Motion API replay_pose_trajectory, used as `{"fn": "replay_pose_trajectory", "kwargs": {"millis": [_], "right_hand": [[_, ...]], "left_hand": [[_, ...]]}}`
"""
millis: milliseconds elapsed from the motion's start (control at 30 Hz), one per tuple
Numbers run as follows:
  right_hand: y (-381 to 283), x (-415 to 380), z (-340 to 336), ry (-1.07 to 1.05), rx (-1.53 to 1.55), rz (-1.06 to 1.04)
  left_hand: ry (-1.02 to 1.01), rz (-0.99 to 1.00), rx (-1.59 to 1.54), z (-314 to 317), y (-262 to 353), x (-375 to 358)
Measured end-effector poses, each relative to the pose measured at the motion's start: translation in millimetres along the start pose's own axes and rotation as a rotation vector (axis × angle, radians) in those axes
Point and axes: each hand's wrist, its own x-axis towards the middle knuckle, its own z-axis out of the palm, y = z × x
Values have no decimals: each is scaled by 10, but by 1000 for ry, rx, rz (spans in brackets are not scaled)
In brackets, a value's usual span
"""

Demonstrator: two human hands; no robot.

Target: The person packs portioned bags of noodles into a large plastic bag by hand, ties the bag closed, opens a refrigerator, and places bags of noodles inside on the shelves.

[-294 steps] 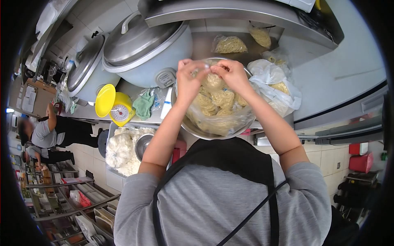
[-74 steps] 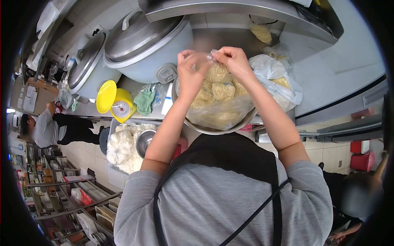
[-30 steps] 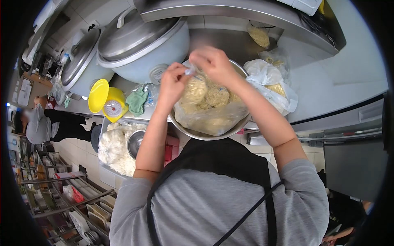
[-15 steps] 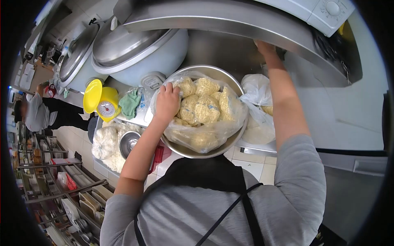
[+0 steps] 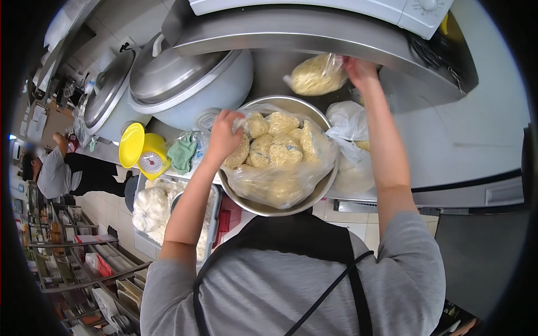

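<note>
Left to right: yellow dial scale (image 5: 150, 161) on the surface (image 5: 269, 78), left of frame centre; green cloth (image 5: 182, 153) just beside it, large lidded cooker (image 5: 193, 95) behind. Left hand (image 5: 225, 136) at the left rim of the steel bowl (image 5: 312, 110), fingers curled by the edge of the clear liner bag (image 5: 274, 182) (can't tell if that grip is pinched on it). Bowl mid-frame, noodle bundles (image 5: 284, 150) inside liner. Upper centre: bag of noodles (image 5: 316, 77). White plastic bag (image 5: 347, 120) right of bowl. Right hand (image 5: 360, 71): grip clamped on the noodle bag's right end.
</note>
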Motion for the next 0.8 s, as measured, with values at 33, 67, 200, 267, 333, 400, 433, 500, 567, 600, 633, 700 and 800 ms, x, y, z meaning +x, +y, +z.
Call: {"fn": "replay_pose_trajectory", "kwargs": {"millis": [33, 67, 200, 267, 333, 400, 433, 500, 567, 600, 633, 700, 800], "right_hand": [[-35, -190, 304, 109, -48, 163], [-70, -414, 562, -73, -177, 145], [-224, -915, 1323, -449, -765, 142], [-407, -1134, 1538, -535, -1083, -52], [-629, -1333, 1686, -607, -1407, -249], [-812, -1509, 1764, -649, -1822, -292], [-825, -1533, 1709, -692, -1920, -313], [-947, -1615, 1650, -696, -1911, -264], [-1041, -1686, 1664, -703, -1900, -220], [-1061, -1747, 1689, -665, -1897, -440], [-1062, -1799, 1712, -625, -1879, -660], [-820, -1841, 1745, -565, -1826, -862], [-234, -1766, 1566, -612, -1530, -659]], "left_hand": [[-17, 35, -97, -167, 161, 110], [-35, 70, -193, -333, 382, 229], [-23, 257, -512, -701, 993, 476], [-216, 235, -569, -752, 1042, 515], [-412, 213, -622, -772, 1023, 505], [-628, 339, -299, -782, 858, 451], [-635, 353, -299, -847, 797, 438], [-468, 618, -68, -967, 681, 412], [-424, 605, -97, -1157, 805, 351], [-379, 576, -124, -1254, 881, 314], [-398, 503, -141, -1293, 934, 284], [-404, 566, -152, -1232, 989, 185], [-406, 519, -253, -1206, 909, 75]]}}
